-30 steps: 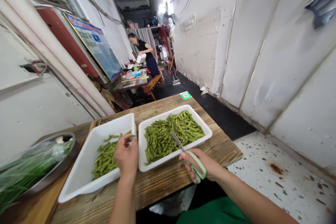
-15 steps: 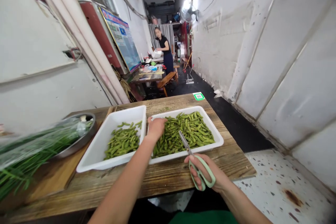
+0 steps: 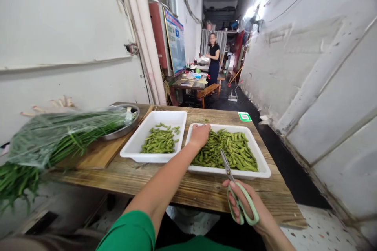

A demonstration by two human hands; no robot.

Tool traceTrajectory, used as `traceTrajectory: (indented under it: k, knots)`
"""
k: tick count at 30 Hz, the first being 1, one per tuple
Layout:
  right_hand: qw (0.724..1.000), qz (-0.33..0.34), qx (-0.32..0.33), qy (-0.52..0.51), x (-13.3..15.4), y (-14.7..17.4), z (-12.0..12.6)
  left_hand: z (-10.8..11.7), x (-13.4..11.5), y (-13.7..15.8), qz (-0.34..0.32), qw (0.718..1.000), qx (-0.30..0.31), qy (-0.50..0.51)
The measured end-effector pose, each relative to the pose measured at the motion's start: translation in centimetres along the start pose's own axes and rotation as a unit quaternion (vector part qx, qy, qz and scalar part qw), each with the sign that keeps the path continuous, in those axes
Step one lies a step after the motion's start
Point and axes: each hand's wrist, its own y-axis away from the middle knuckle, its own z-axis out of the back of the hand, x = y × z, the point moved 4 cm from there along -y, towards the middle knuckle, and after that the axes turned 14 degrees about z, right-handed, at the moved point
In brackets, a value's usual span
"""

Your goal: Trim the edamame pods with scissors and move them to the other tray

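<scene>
Pale green scissors (image 3: 228,170) are in the right hand (image 3: 260,206). Its fingers are wrapped around the handles, and some of them go through the loops. The blades are metal and point up and a bit to the left. Their tips are over the green pods (image 3: 235,147) in the right tray (image 3: 266,166). I cannot tell if the tips touch the pods.

The left hand (image 3: 200,135) reaches into the far left part of that same tray. Its fingers are bent down at the pods there. I cannot tell if they pinch one, because the tips are too hard to see. The left arm wears a short green sleeve (image 3: 126,231).

The left tray (image 3: 135,145) is white, just like the other one. It has a smaller pile (image 3: 159,140) of green pods, mostly on its right side. The two trays sit just beside each other on the brown wooden surface (image 3: 141,177).

More to the left, a metal bowl (image 3: 119,132) sits on a wooden board (image 3: 97,160). Long green stalks (image 3: 71,145) lie by it, partly inside a clear bag (image 3: 38,137). A green and white sticker (image 3: 244,117) is at the far right corner. Way back, a person (image 3: 214,60) in dark clothes stands up.
</scene>
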Motion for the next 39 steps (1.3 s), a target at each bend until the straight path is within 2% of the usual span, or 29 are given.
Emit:
traceTrajectory:
  k: [4, 9, 11, 13, 16, 20, 25, 27, 29, 33, 35, 39]
  knots:
    - [0.999, 0.035, -0.014, 0.035, 1.9, -0.4, 0.8, -0.4, -0.6, 2.5, 0.06, 0.981, 0.025, 0.18]
    - [0.982, 0.12, 0.002, 0.147, 7.1, -3.3, 1.0, -1.0, 0.3, 4.7, 0.134, 0.906, 0.082, 0.392]
    - [0.973, 0.14, 0.024, 0.179, 8.6, -5.3, 0.8, -0.9, 0.8, 4.9, 0.154, 0.876, 0.093, 0.447]
    - [0.955, 0.189, 0.025, 0.229, 9.7, -7.8, 0.7, -0.8, 1.1, 5.0, 0.168, 0.856, 0.096, 0.48]
    - [0.928, 0.246, 0.002, 0.281, 10.2, -11.5, 0.8, -0.8, 1.3, 5.4, 0.17, 0.845, 0.087, 0.5]
    - [0.934, 0.244, 0.019, 0.259, 9.2, -14.6, 0.3, -0.7, 1.1, 5.9, 0.167, 0.83, 0.089, 0.524]
    - [0.935, 0.215, 0.088, 0.269, 8.6, -14.3, -0.2, -0.4, 1.6, 5.9, 0.232, 0.743, 0.091, 0.621]
    - [0.914, 0.226, 0.117, 0.317, 9.1, -13.6, 0.1, -0.3, 1.7, 5.8, 0.238, 0.726, 0.095, 0.638]
    - [0.878, 0.248, 0.111, 0.394, 9.9, -13.0, 0.6, -0.3, 1.7, 5.7, 0.239, 0.718, 0.107, 0.645]
    - [0.809, 0.251, 0.072, 0.527, 10.4, -12.6, 1.8, -0.4, 1.7, 5.6, 0.248, 0.733, 0.111, 0.623]
    - [0.789, 0.256, 0.053, 0.556, 10.0, -12.8, 1.9, -0.4, 1.8, 5.6, 0.25, 0.741, 0.1, 0.616]
    - [0.754, 0.293, 0.014, 0.588, 8.8, -13.3, 1.6, -0.3, 2.0, 5.5, 0.26, 0.723, 0.086, 0.635]
